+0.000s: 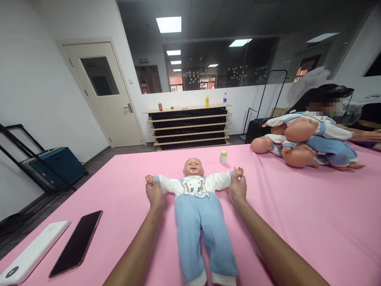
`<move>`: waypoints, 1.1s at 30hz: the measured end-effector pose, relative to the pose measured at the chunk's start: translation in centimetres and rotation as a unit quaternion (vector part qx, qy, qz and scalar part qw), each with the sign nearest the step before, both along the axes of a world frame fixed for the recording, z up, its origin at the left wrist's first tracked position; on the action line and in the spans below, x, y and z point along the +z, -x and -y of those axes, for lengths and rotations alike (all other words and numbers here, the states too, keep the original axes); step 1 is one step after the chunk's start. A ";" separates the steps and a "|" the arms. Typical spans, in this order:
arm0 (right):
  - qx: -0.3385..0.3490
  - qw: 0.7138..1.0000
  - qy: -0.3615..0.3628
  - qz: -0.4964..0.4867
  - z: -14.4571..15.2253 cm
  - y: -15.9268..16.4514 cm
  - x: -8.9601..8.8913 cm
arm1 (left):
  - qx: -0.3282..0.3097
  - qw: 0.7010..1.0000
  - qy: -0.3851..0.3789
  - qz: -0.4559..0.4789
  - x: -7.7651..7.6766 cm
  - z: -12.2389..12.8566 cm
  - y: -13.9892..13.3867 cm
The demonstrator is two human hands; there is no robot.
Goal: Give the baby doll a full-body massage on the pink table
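Note:
A baby doll [198,216] in a blue and white elephant outfit lies on its back on the pink-covered table [297,222], head away from me. Its arms are stretched out to both sides. My left hand [155,194] is closed around the doll's hand and cuff on the left. On the other side, my right hand [238,191] grips the doll's other hand at the wrist. Part of my fingers is hidden behind the doll's hands. Just beyond the doll's head, to the right, stands a small white bottle with a green cap [223,157].
Several more dolls [300,147] lie piled at the right, near a person in a cap. A dark phone [77,243] and a white power-bank-like device [35,252] rest at the left. Beyond the table are a low shelf [190,123] and a blue suitcase [55,167].

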State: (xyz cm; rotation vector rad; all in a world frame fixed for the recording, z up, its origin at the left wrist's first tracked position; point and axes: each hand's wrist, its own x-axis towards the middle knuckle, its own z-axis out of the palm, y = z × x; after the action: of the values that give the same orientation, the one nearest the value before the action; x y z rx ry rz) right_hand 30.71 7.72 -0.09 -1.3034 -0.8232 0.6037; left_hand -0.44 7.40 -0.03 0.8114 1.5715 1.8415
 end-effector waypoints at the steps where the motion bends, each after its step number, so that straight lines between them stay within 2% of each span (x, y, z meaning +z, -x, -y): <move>1: 0.007 0.998 -0.038 0.044 0.4 1.1 1.1 | -0.009 0.999 -0.015 -0.028 0.7 0.0 -1.0; 3: 0.058 0.987 -0.102 0.107 1.5 3.7 2.4 | -0.053 0.992 -0.051 -0.102 1.7 0.1 -3.3; 5: 0.136 0.966 -0.132 0.176 2.7 6.1 2.5 | -0.136 0.971 -0.072 -0.181 2.0 0.4 -5.6; 7: 0.181 0.934 -0.136 0.276 3.7 7.9 1.6 | -0.229 0.945 -0.062 -0.223 1.7 0.7 -7.3; 9: 0.193 0.898 -0.122 0.376 4.3 8.8 0.4 | -0.297 0.924 -0.041 -0.236 1.1 0.9 -8.3; 11: 0.198 0.869 -0.101 0.442 4.4 9.2 -0.4 | -0.331 0.912 -0.039 -0.240 0.8 1.2 -8.6; 13: 0.201 0.854 -0.086 0.471 4.3 9.2 -0.7 | -0.335 0.909 -0.045 -0.243 0.9 1.3 -8.4; 15: 0.205 0.851 -0.092 0.475 4.2 9.1 -0.3 | -0.326 0.911 -0.057 -0.247 1.4 1.4 -8.0; 17: 0.203 0.863 -0.116 0.447 4.2 8.6 0.4 | -0.310 0.914 -0.074 -0.249 1.9 1.3 -7.1; 19: 0.200 0.892 -0.138 0.382 4.2 7.4 1.2 | -0.267 0.927 -0.086 -0.248 2.1 1.1 -5.5; 21: 0.185 0.928 -0.138 0.294 3.7 5.4 1.7 | -0.195 0.951 -0.082 -0.227 2.0 0.7 -3.3; 23: 0.133 0.964 -0.110 0.201 2.7 2.7 1.4 | -0.104 0.984 -0.056 -0.136 1.3 0.3 -0.7; 25: 0.042 0.992 -0.058 0.107 1.2 -0.2 0.1 | -0.034 0.999 -0.020 -0.009 0.2 0.0 1.6; 27: 0.001 1.000 0.006 0.008 -0.1 -2.5 -2.1 | 0.010 0.997 0.008 0.080 -1.1 0.0 3.3; 30: 0.002 0.996 0.057 -0.069 -1.2 -4.2 -5.2 | 0.034 0.993 0.023 0.107 -2.7 0.5 4.1; 32: 0.007 0.996 0.055 -0.066 -1.4 -4.2 -6.2 | 0.038 0.993 0.024 0.105 -2.9 0.7 4.0; 33: 0.004 0.997 0.049 -0.062 -1.4 -4.0 -6.1 | 0.036 0.994 0.021 0.097 -2.7 0.8 3.8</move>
State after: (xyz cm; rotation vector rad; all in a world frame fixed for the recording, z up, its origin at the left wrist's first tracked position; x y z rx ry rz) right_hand 34.76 9.11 -6.21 -1.3379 -0.7043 0.7323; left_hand -4.27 6.64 -2.75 0.5443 1.5278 1.8699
